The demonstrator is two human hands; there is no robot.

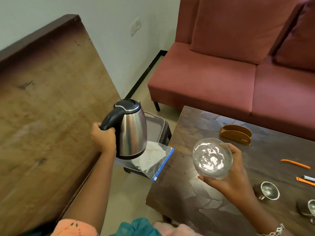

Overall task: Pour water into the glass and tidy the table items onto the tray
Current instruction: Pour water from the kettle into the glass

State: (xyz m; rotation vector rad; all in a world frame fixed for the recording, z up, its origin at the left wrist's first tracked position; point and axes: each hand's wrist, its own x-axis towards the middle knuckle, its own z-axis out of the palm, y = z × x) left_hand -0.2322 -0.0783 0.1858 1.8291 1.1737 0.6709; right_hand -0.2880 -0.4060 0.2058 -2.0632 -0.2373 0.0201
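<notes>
My left hand (103,137) grips the black handle of a steel electric kettle (132,130), held upright in the air left of the table. My right hand (233,174) holds a clear glass (212,158) above the dark table's (184,193) left part, its mouth tilted toward me; it looks to hold some water. A grey tray (156,126) sits on a low stool behind the kettle, with a zip bag (156,161) holding something white lying on its near end.
On the table lie a brown wooden napkin holder (237,133), orange sticks (295,164), and two small steel cups (270,190) at the right edge. A red sofa (238,74) stands behind. A wooden surface (42,99) fills the left.
</notes>
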